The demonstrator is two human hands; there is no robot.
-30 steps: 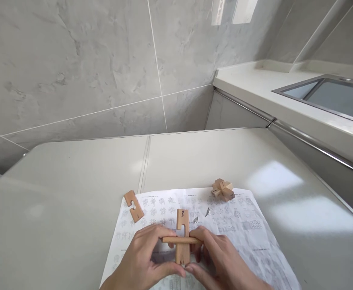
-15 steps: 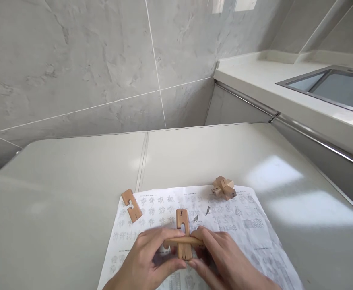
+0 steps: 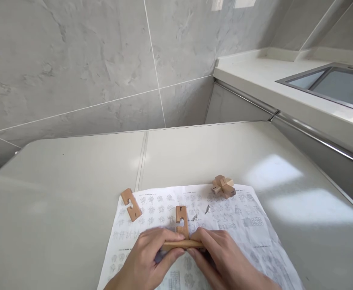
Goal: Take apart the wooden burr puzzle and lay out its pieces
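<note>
My left hand (image 3: 150, 253) and my right hand (image 3: 217, 253) pinch a flat wooden puzzle piece (image 3: 184, 244) from its two ends, held crosswise with its edge towards me. Through it, or just behind it, stands a second wooden puzzle piece (image 3: 181, 217) marked 3, with a hooked notch in one side. How the two pieces join is hidden by my fingers. A third notched puzzle piece (image 3: 131, 204), marked 1, lies apart on the left edge of the printed sheet (image 3: 152, 233).
An assembled wooden burr puzzle (image 3: 223, 186) rests at the sheet's far right edge. The sheet lies on a pale table (image 3: 73, 201) with a seam. Beyond are a tiled wall (image 3: 88, 60) and, at right, a counter (image 3: 248, 72) with a sink (image 3: 333, 86).
The piece marked 3 has slid away from me through the crosswise piece; its near end, which stuck out between my thumbs, no longer shows. My thumbs have moved up against the crosswise piece.
</note>
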